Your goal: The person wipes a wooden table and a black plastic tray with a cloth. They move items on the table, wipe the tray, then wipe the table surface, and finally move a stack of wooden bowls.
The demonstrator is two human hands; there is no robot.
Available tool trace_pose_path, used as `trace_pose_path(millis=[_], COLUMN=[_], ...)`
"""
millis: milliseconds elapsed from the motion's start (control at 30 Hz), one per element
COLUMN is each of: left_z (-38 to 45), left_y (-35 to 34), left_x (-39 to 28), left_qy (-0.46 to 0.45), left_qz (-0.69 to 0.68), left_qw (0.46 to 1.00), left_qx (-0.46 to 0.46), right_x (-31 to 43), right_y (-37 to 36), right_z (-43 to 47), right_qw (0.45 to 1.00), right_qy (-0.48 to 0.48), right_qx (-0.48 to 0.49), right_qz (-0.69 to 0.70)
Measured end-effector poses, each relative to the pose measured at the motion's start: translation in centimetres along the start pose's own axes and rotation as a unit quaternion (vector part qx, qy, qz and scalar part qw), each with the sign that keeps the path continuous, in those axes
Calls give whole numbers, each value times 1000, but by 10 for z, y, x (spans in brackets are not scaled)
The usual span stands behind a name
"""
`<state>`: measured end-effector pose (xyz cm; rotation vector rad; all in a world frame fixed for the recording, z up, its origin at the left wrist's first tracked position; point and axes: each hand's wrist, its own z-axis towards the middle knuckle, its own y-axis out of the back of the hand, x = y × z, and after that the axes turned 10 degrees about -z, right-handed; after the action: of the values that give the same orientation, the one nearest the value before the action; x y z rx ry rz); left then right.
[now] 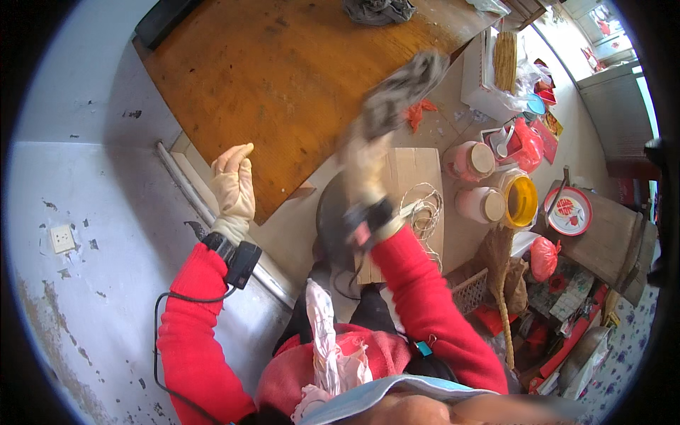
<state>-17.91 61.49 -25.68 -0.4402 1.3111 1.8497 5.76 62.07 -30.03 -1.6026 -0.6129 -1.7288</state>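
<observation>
My right hand (369, 164), in a pale glove and blurred, grips a grey patterned cloth (401, 93) that hangs out past the right edge of the brown wooden table (255, 101). My left hand (235, 183), in a cream glove, is raised beside the table's near left edge, palm partly turned up, fingers together and slightly bent, with nothing seen in it. A second dark grey cloth (378, 10) lies crumpled at the table's far edge. Both wrists wear black devices with cables.
A cardboard box (414, 159) with coiled cord (425, 212) stands right of a dark round stool (332, 212). Further right are lidded jars (475, 161), a yellow-rimmed bucket (520, 201), a straw broom (499, 265) and an enamel basin (568, 211). A wall with a pipe (186, 183) runs along the left.
</observation>
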Motion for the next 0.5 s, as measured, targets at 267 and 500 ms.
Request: trace_pose_path(millis=[267, 500], left_z=[-1, -183], left_y=[19, 9], left_x=[-15, -126], left_qy=[61, 69], left_qz=[-186, -367], left_qw=[981, 927], left_qx=[16, -19], right_x=[56, 118], right_y=[47, 70], right_z=[-165, -157], right_qw=[887, 763], right_qy=[-240, -389], right_qx=[393, 512], right_qz=[-41, -69])
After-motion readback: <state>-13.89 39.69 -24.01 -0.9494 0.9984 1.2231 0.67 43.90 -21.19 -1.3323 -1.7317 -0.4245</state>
